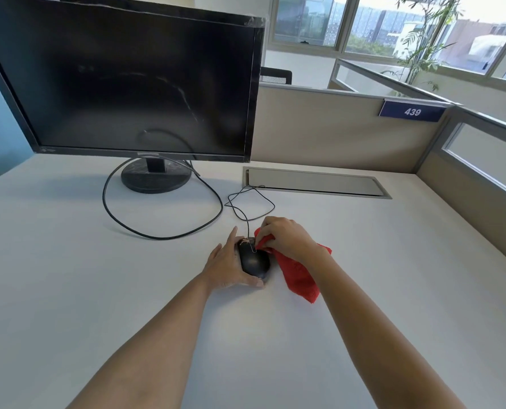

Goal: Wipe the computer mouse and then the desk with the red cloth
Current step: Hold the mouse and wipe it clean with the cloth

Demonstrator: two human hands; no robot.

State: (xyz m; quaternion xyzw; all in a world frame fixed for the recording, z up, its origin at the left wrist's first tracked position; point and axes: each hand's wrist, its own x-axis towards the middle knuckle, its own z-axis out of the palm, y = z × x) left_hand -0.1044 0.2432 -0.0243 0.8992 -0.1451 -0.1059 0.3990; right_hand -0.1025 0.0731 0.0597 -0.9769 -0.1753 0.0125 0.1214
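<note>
Two-handed, centre frame: left hand (226, 265) clamping the black mouse (254, 261) steady, right hand (287, 240) pinching the red cloth (300, 276), best rubbing firmly around the wheel.

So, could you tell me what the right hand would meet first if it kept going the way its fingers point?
Probably the black mouse: the right hand, gripping the red cloth, points left at its front end.

"439" on blue partition sign (412, 112)
</note>
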